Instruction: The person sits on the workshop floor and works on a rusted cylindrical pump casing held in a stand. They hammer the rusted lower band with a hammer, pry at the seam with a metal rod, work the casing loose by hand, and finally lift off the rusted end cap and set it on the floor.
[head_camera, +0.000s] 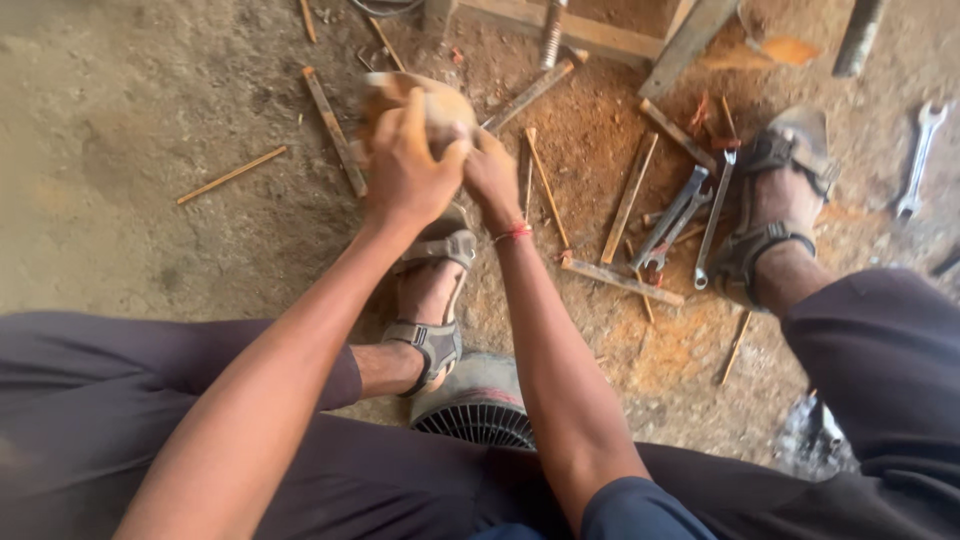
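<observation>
Tan wood block, blurred, clamped by both hands up in front of the wrenches: left hand wraps its top, right hand closes on its side, prob to steady it w/ dirt floor below

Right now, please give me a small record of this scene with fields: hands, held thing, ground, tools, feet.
hands: left hand and right hand together grip one thing, raised above the ground
held thing: tan rounded block, blurred, kind unclear
ground: dirt floor with reddish dust and thin wooden sticks
tools: spanners by the right foot; another spanner far right
feet: both in grey sandals
</observation>
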